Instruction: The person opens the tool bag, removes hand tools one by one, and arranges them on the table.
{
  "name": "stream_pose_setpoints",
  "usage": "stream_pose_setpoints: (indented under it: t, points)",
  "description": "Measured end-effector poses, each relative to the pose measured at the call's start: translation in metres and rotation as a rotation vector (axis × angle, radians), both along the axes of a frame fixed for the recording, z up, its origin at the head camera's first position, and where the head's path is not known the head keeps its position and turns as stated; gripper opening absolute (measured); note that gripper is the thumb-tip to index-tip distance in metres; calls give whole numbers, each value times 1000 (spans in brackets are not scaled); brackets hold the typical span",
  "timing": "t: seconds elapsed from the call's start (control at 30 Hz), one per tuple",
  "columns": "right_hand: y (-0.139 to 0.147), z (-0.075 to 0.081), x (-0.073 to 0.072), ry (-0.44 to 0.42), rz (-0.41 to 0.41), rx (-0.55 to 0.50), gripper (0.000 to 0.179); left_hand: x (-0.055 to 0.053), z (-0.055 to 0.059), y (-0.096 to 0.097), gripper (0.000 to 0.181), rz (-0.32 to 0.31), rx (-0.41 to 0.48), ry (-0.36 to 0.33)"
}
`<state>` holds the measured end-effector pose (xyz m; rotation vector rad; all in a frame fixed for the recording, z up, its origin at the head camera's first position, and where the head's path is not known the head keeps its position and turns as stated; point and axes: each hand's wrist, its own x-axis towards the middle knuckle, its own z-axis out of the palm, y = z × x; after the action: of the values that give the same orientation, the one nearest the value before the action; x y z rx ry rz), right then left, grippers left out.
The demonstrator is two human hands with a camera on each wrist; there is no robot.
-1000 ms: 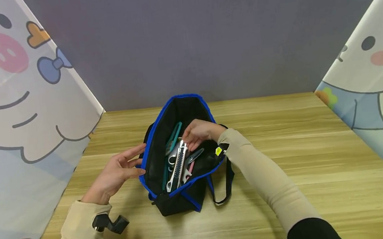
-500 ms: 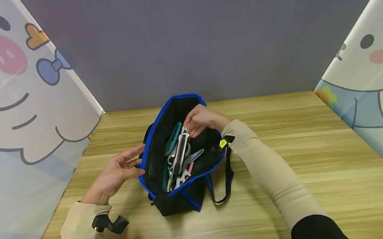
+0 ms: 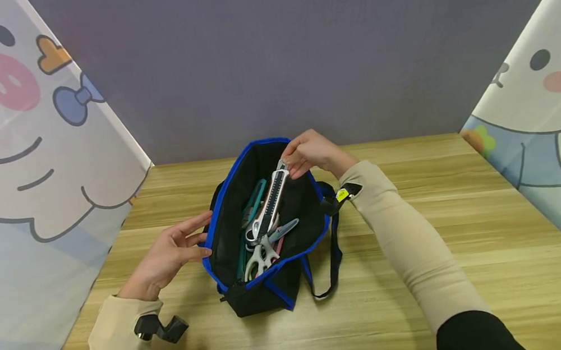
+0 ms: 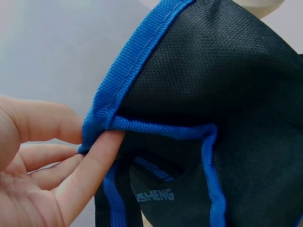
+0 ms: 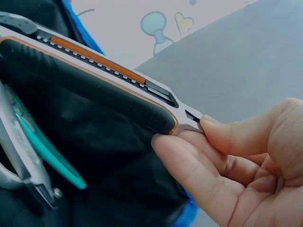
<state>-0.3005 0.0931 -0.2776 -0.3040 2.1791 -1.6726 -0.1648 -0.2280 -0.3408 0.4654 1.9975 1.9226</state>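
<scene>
A utility knife (image 3: pixel 271 198) with a pale body, dark grip and orange trim slants over the open mouth of a black tool bag with a blue rim (image 3: pixel 232 179). My right hand (image 3: pixel 312 150) pinches one tip of the knife between thumb and fingers, as the right wrist view shows of the knife (image 5: pixel 94 80). At the bag's left side my left hand (image 3: pixel 169 256) pinches the blue edging (image 4: pixel 128 61). Inside the bag lie white-handled scissors (image 3: pixel 260 258), a teal-handled tool (image 3: pixel 255 200) and a grey-blue tool (image 3: pixel 284 230).
A black strap (image 3: pixel 336 257) loops out from the bag's right side onto the wooden table (image 3: pixel 441 210). Behind stands a grey panel (image 3: pixel 299 55). Cartoon-printed sheets (image 3: pixel 22 183) flank the table on both sides.
My right hand has risen up and to the right, drawing the utility knife partly clear of the other tools, so the white-handled scissors now show. My left hand stays on the rim.
</scene>
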Motion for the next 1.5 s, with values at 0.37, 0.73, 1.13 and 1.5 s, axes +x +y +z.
stream_pose_setpoints:
  t: [0.37, 0.73, 1.13, 1.5]
  points:
    - [36, 16, -6, 13, -75, -42, 19, -1, 0, -1, 69, -14, 14, 4]
    - [80, 26, -16, 0, -162, -75, 22, -2, 3, 0, 70, -5, -6, -6]
    - [136, 30, -26, -76, -233, -105, 17, -2, 0, 0, 71, -11, -16, -6]
    - [164, 18, -30, -84, -242, -29, 17, -1, 1, 0, 72, -16, -9, -13]
